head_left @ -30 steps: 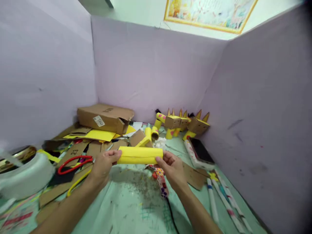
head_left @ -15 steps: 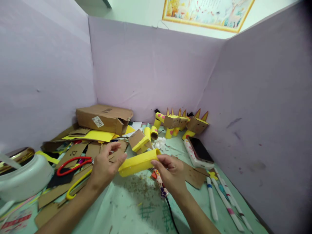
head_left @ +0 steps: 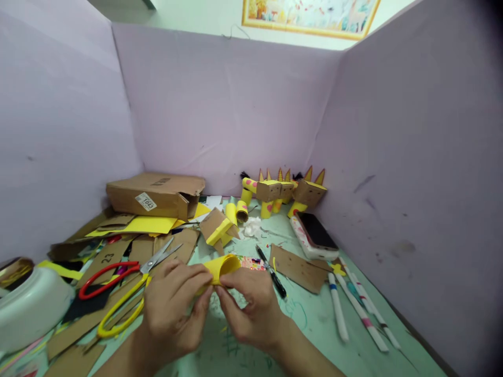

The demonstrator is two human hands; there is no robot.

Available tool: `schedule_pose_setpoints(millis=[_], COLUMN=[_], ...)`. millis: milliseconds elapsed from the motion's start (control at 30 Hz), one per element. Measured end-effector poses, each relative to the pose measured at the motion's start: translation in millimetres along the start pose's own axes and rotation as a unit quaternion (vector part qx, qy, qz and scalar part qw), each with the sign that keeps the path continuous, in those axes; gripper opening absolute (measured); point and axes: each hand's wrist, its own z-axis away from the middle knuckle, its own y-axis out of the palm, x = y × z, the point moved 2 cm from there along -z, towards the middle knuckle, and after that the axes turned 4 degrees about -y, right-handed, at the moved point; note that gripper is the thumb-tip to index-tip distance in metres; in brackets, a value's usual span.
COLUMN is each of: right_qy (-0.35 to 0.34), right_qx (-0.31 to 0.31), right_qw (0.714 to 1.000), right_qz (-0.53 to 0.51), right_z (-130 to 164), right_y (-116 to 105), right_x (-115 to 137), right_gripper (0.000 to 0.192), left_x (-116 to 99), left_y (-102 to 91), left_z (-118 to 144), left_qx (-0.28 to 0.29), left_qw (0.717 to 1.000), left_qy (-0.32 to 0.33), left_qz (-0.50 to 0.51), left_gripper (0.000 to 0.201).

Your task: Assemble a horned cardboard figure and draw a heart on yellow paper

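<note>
A rolled yellow paper tube (head_left: 222, 267) is held between both hands, its round open end turned to the right and away. My left hand (head_left: 175, 306) is closed around its left part, thumb and fingers pinching the near edge. At the right end, my right hand (head_left: 249, 301) pinches the same edge between thumb and fingers; the two hands nearly touch. Just beyond the tube lies a cardboard and yellow paper piece (head_left: 217, 230). Behind the right hand are a black pen (head_left: 272, 272) and a patterned object (head_left: 252, 263), partly hidden.
Red-and-yellow-handled scissors (head_left: 135, 275) lie on cardboard scraps at left, near a white pot (head_left: 33, 306). A cardboard box (head_left: 157, 191) sits behind. Cardboard animal figures (head_left: 283, 192) stand at the back. A phone (head_left: 316, 230), white markers (head_left: 363, 319) and a cardboard piece (head_left: 298, 267) are at right.
Both hands have come together and nearer to me, pinching the tube's near edge. The tube's open end shows more widely. The scissors' blades and the pen are now uncovered.
</note>
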Motion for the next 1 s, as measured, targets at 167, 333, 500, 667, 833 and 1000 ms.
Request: schedule_pose_setpoints(millis=[167, 333, 500, 667, 833, 1000], right_qy=[0.011, -0.004, -0.013, 0.105, 0.282, 0.354], right_qx=[-0.059, -0.048, -0.005, -0.139, 0.034, 0.099], right_qw=[0.998, 0.999, 1.000, 0.984, 0.948, 0.900], right_qz=[0.026, 0.025, -0.014, -0.023, -0.147, -0.236], right_z=[1.9, 2.6, 1.0, -5.0, 3.0, 23.8], right_y=[1.1, 4.2, -1.8, -22.3, -0.6, 32.2], right_x=[-1.7, -2.2, 7.9, 1.5, -19.8, -27.0], right_gripper=[0.009, 0.010, 0.012, 0.033, 0.067, 0.077], left_x=[-7.4, 0.9, 12.8, 31.7, 28.4, 22.3], left_y=[-0.4, 5.7, 17.8, 16.6, 20.8, 23.8], left_z=[0.8, 4.7, 11.0, 13.1, 8.7, 4.8], left_qx=[-0.024, 0.025, 0.101, 0.037, -0.039, -0.070], left_qw=[0.999, 0.997, 0.989, 0.856, 0.608, 0.540], left_qy=[0.042, -0.066, -0.095, -0.452, -0.583, -0.608], left_qz=[-0.025, -0.012, 0.053, 0.250, 0.538, 0.578], left_gripper=[0.023, 0.041, 0.056, 0.041, 0.048, 0.057])
